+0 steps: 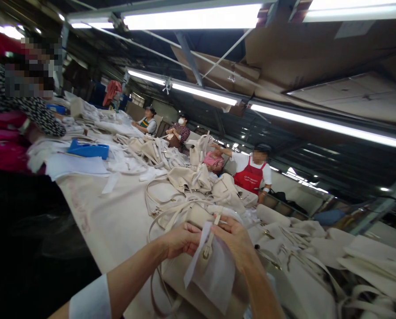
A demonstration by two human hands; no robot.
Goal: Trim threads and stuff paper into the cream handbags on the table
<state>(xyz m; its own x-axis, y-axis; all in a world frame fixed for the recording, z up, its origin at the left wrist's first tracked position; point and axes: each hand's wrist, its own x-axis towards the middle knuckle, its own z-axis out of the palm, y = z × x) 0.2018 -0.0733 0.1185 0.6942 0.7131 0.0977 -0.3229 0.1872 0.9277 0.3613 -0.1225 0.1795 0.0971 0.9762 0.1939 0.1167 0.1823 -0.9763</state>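
A cream handbag (176,272) lies on the table right before me, its thin straps looping out to the left. Over its front hangs a thin white sheet (214,281) that looks like tissue paper. My left hand (184,240) is closed, pinching the sheet's left upper edge. My right hand (230,237) has its fingers closed on a short cream strap (208,248) with a metal buckle, which lies over the sheet. Part of the bag is hidden behind the sheet and my right forearm.
Many cream bags (297,270) are heaped on the right and farther along the table (108,212). A blue tool-like object (88,149) rests by white sheets (73,166) at the left. A co-worker in a red apron (250,175) stands across; others work around the table.
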